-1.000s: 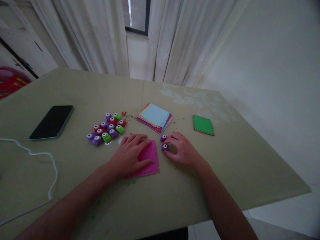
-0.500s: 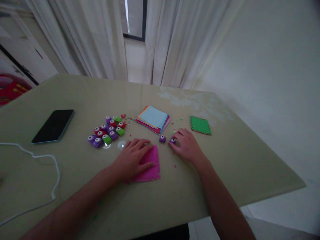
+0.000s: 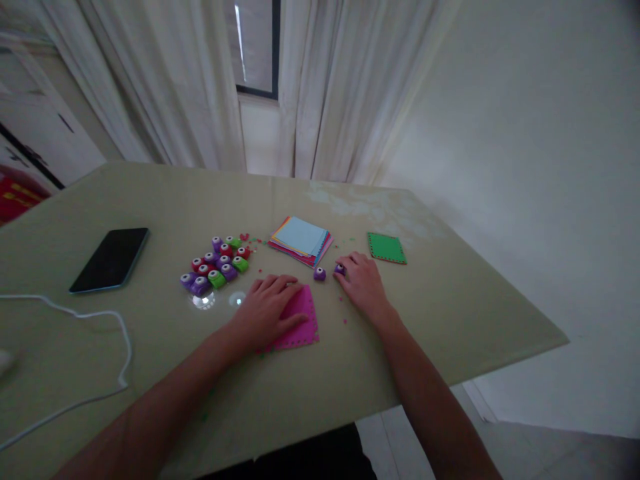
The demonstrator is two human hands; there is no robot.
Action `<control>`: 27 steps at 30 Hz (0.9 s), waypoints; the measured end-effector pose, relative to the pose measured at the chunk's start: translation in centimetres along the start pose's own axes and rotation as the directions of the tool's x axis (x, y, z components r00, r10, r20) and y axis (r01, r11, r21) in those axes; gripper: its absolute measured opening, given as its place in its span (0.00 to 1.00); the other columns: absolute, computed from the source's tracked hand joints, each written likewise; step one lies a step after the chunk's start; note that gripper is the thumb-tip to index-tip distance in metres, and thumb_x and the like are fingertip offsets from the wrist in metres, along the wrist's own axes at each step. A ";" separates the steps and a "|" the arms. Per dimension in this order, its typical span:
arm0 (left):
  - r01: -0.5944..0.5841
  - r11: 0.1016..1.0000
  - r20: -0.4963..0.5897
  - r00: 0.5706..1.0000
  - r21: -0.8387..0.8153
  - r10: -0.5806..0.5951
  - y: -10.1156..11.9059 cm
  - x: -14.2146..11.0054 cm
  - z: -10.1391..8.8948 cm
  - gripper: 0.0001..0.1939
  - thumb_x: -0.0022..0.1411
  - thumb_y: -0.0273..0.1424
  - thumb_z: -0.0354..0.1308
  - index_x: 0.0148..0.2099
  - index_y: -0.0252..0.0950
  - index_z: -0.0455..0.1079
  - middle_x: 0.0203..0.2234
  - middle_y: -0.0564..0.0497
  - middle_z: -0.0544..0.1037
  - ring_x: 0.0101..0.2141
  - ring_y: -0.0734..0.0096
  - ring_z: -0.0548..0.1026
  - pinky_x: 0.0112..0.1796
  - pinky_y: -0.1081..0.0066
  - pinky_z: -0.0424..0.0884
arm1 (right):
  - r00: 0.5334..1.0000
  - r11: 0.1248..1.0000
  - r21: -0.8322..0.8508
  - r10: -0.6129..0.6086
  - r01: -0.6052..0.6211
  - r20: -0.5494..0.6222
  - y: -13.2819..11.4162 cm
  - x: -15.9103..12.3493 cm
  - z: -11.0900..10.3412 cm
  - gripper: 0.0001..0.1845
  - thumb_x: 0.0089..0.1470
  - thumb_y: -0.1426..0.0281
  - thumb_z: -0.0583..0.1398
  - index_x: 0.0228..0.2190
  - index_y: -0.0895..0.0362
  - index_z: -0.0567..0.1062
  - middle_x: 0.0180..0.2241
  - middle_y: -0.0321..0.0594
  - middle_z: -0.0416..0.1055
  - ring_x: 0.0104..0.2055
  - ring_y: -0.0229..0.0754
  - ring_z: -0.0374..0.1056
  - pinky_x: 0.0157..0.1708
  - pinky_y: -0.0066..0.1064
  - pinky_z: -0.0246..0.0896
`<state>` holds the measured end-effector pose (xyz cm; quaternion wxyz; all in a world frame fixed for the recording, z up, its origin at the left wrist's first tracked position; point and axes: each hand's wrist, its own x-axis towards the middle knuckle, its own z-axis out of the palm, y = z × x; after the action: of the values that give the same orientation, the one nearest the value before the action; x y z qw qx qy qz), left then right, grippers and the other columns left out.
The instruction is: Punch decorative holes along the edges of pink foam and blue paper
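Note:
My left hand (image 3: pixel 267 310) lies flat with its fingers apart on a pink paper square (image 3: pixel 299 330) that has small shapes punched along its edges. The hand hides the square's left part. Over a small purple craft punch (image 3: pixel 339 269), my right hand (image 3: pixel 361 280) has its fingers and thumb closed, and they partly cover it. A second purple craft punch (image 3: pixel 319 274) stands just left of those fingers, apart from them. Farther left is a cluster of purple, red and green craft punches (image 3: pixel 215 265).
Coloured paper sheets (image 3: pixel 301 236) are stacked behind my hands. To the right lies a green punched square (image 3: pixel 387 247). A dark tablet (image 3: pixel 110 260) and a white cable (image 3: pixel 125 347) are on the left. Small paper bits dot the table (image 3: pixel 350 373).
The view has shifted a little. My right hand has moved slightly away from me, with the purple craft punch at its fingertips. My left hand stays on the pink square.

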<state>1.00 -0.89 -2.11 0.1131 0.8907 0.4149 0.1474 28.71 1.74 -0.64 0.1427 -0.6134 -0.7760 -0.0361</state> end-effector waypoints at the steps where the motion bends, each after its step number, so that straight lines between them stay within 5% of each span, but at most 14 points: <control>1: 0.005 1.000 0.003 1.000 0.000 -0.005 -0.1 0.0 -0.1 0.31 0.72 0.50 0.61 0.68 0.39 0.70 0.65 0.42 0.74 0.62 0.43 0.70 0.60 0.44 0.65 | 1.000 1.000 -0.001 0.017 -0.017 -0.004 0.0 0.0 0.0 0.11 0.65 0.69 0.66 0.49 0.57 0.81 0.47 0.50 0.77 0.52 0.57 0.69 0.51 0.45 0.61; 9: 0.004 1.000 -0.011 1.000 -0.016 -0.004 -0.7 -0.1 -0.2 0.31 0.70 0.51 0.63 0.67 0.40 0.71 0.65 0.41 0.74 0.62 0.44 0.70 0.63 0.45 0.64 | 0.997 0.994 0.087 -0.062 0.066 -0.045 -1.4 -0.3 0.1 0.22 0.61 0.70 0.66 0.56 0.55 0.79 0.55 0.50 0.74 0.57 0.57 0.66 0.58 0.47 0.57; 13: -0.004 0.999 -0.096 0.995 0.034 0.007 -1.7 0.2 -0.9 0.27 0.70 0.49 0.64 0.63 0.40 0.75 0.61 0.42 0.77 0.60 0.44 0.73 0.60 0.46 0.66 | 0.997 0.996 0.049 -0.071 0.072 -0.015 -2.8 -0.1 0.2 0.15 0.66 0.61 0.64 0.51 0.54 0.80 0.54 0.50 0.75 0.56 0.57 0.66 0.55 0.46 0.57; 15: 0.070 0.994 -0.212 0.976 0.080 -0.052 -2.8 0.3 -1.8 0.21 0.72 0.47 0.61 0.57 0.39 0.78 0.56 0.41 0.80 0.56 0.45 0.75 0.58 0.48 0.68 | 0.996 0.996 0.023 -0.087 0.087 -0.001 -3.3 0.3 -0.1 0.12 0.68 0.62 0.63 0.48 0.55 0.80 0.53 0.50 0.76 0.55 0.56 0.66 0.54 0.45 0.56; 19: 0.352 0.925 -0.418 0.869 0.145 -0.265 -5.1 0.1 -3.5 0.17 0.75 0.39 0.55 0.53 0.36 0.80 0.50 0.37 0.81 0.53 0.41 0.76 0.54 0.45 0.70 | 0.989 0.990 -0.015 -0.142 0.143 0.045 -4.6 1.8 -1.2 0.12 0.65 0.63 0.66 0.46 0.56 0.78 0.50 0.50 0.77 0.54 0.55 0.67 0.53 0.43 0.55; 22: 0.330 0.929 -0.355 0.899 0.165 -0.256 -6.4 -0.2 -3.8 0.15 0.72 0.34 0.54 0.50 0.36 0.81 0.49 0.36 0.81 0.53 0.37 0.75 0.53 0.41 0.70 | 0.986 0.988 -0.022 -0.155 0.156 0.057 -5.7 2.8 -1.3 0.11 0.64 0.63 0.66 0.44 0.56 0.78 0.48 0.49 0.78 0.53 0.56 0.68 0.52 0.43 0.56; 27: 0.194 0.975 -0.262 0.951 0.108 -0.161 -7.0 0.1 -3.1 0.15 0.69 0.29 0.52 0.48 0.39 0.81 0.49 0.40 0.82 0.53 0.47 0.77 0.57 0.49 0.73 | 0.994 0.993 0.060 -0.106 0.105 0.006 -6.1 2.7 0.4 0.10 0.66 0.62 0.66 0.43 0.56 0.79 0.47 0.48 0.77 0.53 0.56 0.69 0.51 0.44 0.58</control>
<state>-5.03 3.82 -1.46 0.0129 0.8292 0.5133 0.2208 22.16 2.88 0.43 0.1555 -0.5672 -0.8086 -0.0176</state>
